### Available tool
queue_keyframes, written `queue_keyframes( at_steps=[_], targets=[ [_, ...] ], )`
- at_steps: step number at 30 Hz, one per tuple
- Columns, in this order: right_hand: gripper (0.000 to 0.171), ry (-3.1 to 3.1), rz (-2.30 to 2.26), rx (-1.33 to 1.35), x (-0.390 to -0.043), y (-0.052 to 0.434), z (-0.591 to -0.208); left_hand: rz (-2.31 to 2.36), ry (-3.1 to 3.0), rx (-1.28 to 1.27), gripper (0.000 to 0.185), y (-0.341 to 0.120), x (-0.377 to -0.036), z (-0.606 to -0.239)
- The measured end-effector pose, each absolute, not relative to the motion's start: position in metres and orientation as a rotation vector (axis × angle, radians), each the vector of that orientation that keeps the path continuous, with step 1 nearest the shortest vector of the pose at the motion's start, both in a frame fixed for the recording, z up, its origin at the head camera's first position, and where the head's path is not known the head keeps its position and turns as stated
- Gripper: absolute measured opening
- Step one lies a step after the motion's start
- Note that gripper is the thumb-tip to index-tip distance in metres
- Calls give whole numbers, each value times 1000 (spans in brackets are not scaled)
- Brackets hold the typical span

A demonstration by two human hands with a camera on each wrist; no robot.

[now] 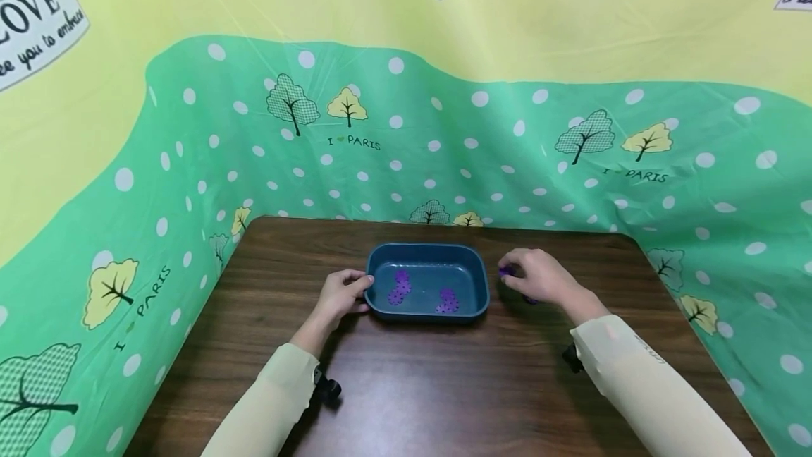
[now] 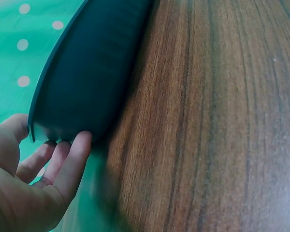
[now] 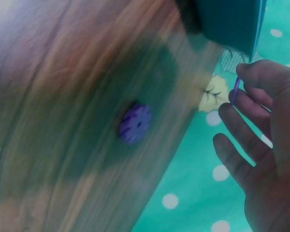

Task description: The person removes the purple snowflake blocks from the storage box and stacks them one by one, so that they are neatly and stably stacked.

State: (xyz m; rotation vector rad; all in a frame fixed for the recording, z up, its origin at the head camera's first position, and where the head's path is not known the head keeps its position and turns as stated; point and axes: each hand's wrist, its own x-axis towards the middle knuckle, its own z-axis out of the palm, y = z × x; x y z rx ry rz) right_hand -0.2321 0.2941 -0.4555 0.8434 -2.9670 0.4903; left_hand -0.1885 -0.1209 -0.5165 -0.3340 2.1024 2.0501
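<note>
A dark blue rectangular plastic basin [image 1: 426, 317] stands on the table. Inside it lie purple notched discs, one group [image 1: 399, 288] towards the left and another group [image 1: 447, 300] towards the right. My left hand [image 1: 343, 295] holds the basin's left end, thumb at the rim and fingers [image 2: 79, 152] against the outer wall. To the right of the basin, my right hand [image 1: 536, 275] pinches a thin purple notched disc [image 3: 236, 91] between thumb and forefinger, seen edge-on in the right wrist view. Another purple notched disc [image 3: 135, 123] lies on the table below that hand.
The dark wood-grain table [image 1: 406, 386] reaches back to a green and yellow patterned cloth [image 1: 431, 125], which hangs behind and along both sides. Black wrist cameras are strapped under both sleeves, the left camera [image 1: 328, 389] hanging close over the table.
</note>
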Motion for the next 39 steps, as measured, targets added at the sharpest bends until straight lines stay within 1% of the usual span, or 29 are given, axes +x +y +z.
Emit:
queue_keyframes(
  at_steps=[5, 16, 27, 39],
  targets=[
    [17, -3002, 456, 803, -229, 309, -459, 2051, 2105, -335, 32, -120, -189, -517],
    [21, -3061, 418, 723, -225, 333, -473, 2045, 2106, -332, 31, -122, -189, -517],
    [24, -3114, 383, 694, -220, 343, -483, 2036, 2111, -325, 34, -123, -188, -515],
    [22, -3141, 359, 680, -218, 343, -489, 2042, 2103, -318, 35, -123, -188, -516]
  ],
)
